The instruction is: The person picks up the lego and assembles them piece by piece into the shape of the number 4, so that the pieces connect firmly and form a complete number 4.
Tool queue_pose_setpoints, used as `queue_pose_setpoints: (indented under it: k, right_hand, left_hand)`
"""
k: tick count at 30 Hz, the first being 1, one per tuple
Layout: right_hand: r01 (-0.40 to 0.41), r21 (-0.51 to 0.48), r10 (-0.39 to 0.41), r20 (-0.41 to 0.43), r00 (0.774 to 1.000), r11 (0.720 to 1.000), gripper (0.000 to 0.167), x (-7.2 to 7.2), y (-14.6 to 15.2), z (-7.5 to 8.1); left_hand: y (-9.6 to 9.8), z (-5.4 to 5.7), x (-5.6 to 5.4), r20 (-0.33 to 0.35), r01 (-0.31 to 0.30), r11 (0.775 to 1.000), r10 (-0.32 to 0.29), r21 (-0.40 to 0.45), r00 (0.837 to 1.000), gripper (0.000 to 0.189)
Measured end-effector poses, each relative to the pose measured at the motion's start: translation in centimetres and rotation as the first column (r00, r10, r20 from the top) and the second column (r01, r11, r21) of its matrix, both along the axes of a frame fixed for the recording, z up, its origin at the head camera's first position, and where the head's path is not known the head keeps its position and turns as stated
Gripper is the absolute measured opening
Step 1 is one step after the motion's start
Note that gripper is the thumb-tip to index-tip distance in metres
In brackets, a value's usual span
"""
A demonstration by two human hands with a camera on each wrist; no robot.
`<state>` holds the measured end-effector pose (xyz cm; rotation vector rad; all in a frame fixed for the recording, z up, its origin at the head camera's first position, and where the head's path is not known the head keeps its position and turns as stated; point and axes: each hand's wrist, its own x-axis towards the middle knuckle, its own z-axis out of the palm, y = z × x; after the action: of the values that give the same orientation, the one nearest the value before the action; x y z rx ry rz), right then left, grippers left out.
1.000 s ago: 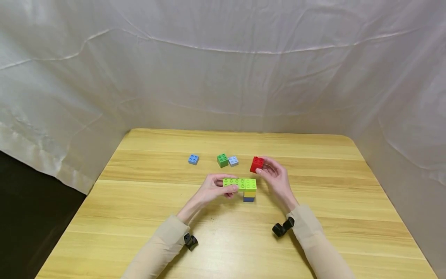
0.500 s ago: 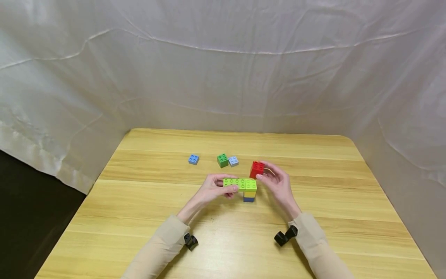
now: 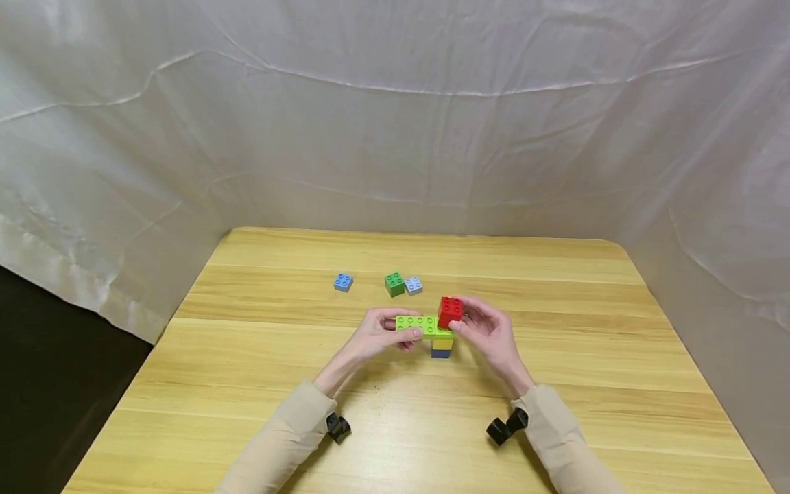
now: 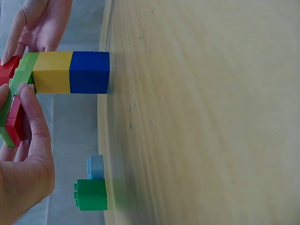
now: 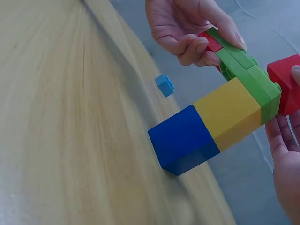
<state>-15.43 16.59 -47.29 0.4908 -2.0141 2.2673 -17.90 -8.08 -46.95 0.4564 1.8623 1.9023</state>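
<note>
A blue brick [image 5: 180, 136] stands on the table with a yellow brick [image 5: 228, 112] on top of it. Light green bricks [image 3: 407, 321] cap this column and jut out to the left. Beneath the jutting end sits a second red brick [image 4: 15, 122], partly covered by fingers. My left hand [image 3: 379, 333] pinches that end, thumb in front. With thumb and fingers my right hand [image 3: 494, 336] holds a red brick [image 3: 450, 310] over the column's light green top. In the right wrist view it is right at the studs, slightly tilted; whether it is pressed on I cannot tell.
Behind the hands lie a green brick [image 3: 394, 284] and a light blue brick [image 3: 413, 285] side by side. A blue brick [image 3: 343, 282] lies farther left on the wooden table [image 3: 278, 288]. Pale cloth [image 3: 395, 151] hangs behind the table.
My right hand has brought the red brick nearer and slightly left, from behind the column to over its light green top. The left hand has kept its hold in place.
</note>
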Motion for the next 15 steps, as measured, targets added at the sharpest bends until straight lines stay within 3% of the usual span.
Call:
queue_pose_setpoints:
  k: [15]
  right_hand:
    - [-0.113, -0.083, 0.104, -0.109, 0.989, 0.99, 0.045, -0.23, 0.17, -0.73]
  left_hand:
    - [0.0, -0.06, -0.09, 0.005, 0.0, 1.0, 0.0, 0.001, 1.0, 0.042]
